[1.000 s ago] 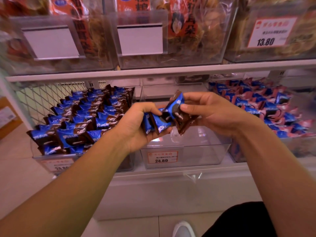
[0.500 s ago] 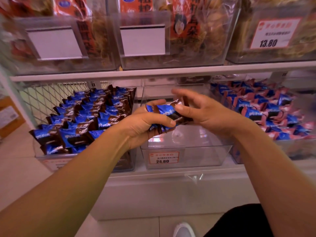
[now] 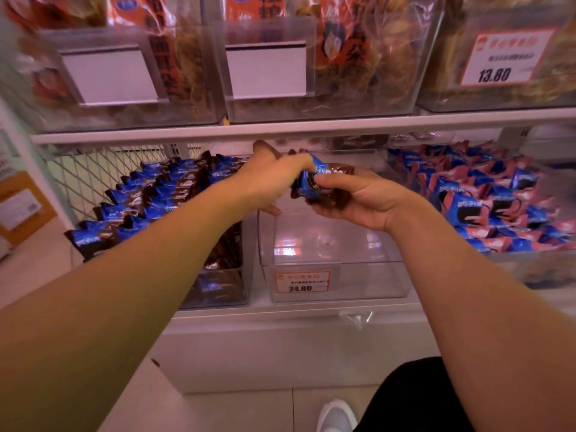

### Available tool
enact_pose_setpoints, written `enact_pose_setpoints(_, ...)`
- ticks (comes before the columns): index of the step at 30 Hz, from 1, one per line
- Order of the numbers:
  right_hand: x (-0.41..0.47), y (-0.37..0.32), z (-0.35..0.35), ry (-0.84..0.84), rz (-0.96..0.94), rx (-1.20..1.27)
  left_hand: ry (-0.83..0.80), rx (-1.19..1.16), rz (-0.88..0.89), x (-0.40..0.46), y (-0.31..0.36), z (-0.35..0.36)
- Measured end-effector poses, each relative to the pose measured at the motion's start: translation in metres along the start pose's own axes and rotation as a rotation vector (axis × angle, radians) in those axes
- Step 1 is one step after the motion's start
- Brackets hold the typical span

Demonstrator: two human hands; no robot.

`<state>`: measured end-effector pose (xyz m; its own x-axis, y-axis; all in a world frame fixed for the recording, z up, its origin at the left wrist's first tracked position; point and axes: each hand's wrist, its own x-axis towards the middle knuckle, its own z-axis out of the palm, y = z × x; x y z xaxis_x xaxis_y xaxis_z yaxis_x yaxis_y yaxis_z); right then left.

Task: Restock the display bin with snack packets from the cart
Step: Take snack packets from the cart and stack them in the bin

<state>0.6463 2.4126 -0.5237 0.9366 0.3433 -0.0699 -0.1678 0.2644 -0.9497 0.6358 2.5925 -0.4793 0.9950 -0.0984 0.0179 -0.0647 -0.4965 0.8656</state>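
Reaching over the clear middle display bin [image 3: 336,275], both hands meet above its open top. The right hand [image 3: 358,198] lies palm up and grips a bunch of blue-brown snack packets [image 3: 314,182]. The left hand [image 3: 274,179] pinches the same bunch from the left side, its thumb raised. Behind them runs the shelf [image 3: 311,127].

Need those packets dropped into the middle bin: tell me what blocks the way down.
Nothing visible. Both hands hold the snack packets directly above the clear middle bin, whose top is open.
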Motion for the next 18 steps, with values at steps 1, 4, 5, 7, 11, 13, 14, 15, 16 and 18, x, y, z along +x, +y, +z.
enact_pose_setpoints(1, 0.010, 0.004, -0.005, 0.070, 0.043, -0.021, 0.099, 0.175, 0.076, -0.001, -0.007, 0.000)
enact_pose_setpoints(4, 0.047, 0.020, -0.016, 0.221, 0.184, -0.377, 0.172, 0.714, 0.205, -0.009, -0.031, -0.005)
enact_pose_setpoints(5, 0.060, 0.026, -0.017, 0.239, 0.219, -0.548, 0.170, 0.827, 0.207, -0.011, -0.036, -0.006)
enact_pose_setpoints(7, 0.086, 0.036, -0.017, 0.247, 0.269, -0.786, 0.167, 0.908, 0.200, -0.012, -0.040, -0.007)
enact_pose_setpoints(11, 0.119, 0.059, -0.018, 0.258, 0.174, -0.896, 0.137, 0.899, 0.223, -0.013, -0.038, -0.005)
enact_pose_setpoints(13, 0.126, 0.066, -0.020, 0.245, 0.112, -0.906, 0.129, 0.903, 0.226, -0.012, -0.035, -0.006)
enact_pose_setpoints(14, 0.128, 0.068, -0.021, 0.228, 0.119, -0.952, 0.119, 0.908, 0.222, -0.012, -0.034, -0.007)
enact_pose_setpoints(15, 0.130, 0.069, -0.023, 0.216, 0.145, -1.032, 0.112, 0.911, 0.219, -0.013, -0.032, -0.008)
enact_pose_setpoints(16, 0.132, 0.068, -0.025, 0.222, 0.179, -1.124, 0.107, 0.915, 0.216, -0.013, -0.031, -0.008)
enact_pose_setpoints(18, 0.133, 0.066, -0.032, 0.266, 0.242, -1.251, 0.107, 0.920, 0.218, -0.015, -0.031, -0.008)
